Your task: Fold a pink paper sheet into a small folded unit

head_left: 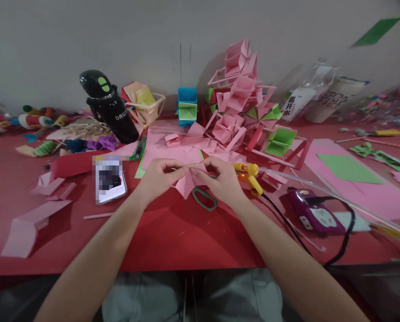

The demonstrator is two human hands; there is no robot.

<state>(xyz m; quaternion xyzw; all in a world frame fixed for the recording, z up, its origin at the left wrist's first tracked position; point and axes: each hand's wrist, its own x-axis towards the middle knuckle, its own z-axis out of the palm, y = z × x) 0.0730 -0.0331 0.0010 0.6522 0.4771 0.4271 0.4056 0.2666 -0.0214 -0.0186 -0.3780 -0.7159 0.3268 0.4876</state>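
Both my hands meet over the middle of the red table, pinching a folded piece of pink paper (185, 185) between them. My left hand (163, 178) grips its left side with thumb and fingers. On the other side, my right hand (221, 178) is closed on the paper's right part. Part of the fold is hidden behind my fingers. Beneath the right hand lie scissors, one dark green handle loop (205, 199) showing. Just right of that hand rests a yellow hot glue gun (248, 173) with an orange light and a clear glue stick at its back.
Pink folded-paper models (236, 103) stack up behind my hands. To the left are a phone (111, 181), a black bottle (111, 109) and a green cutter (139, 147). A purple power strip (316, 212) with cables sits right, near pink sheets (327, 165). The table edge (186, 269) runs close in front.
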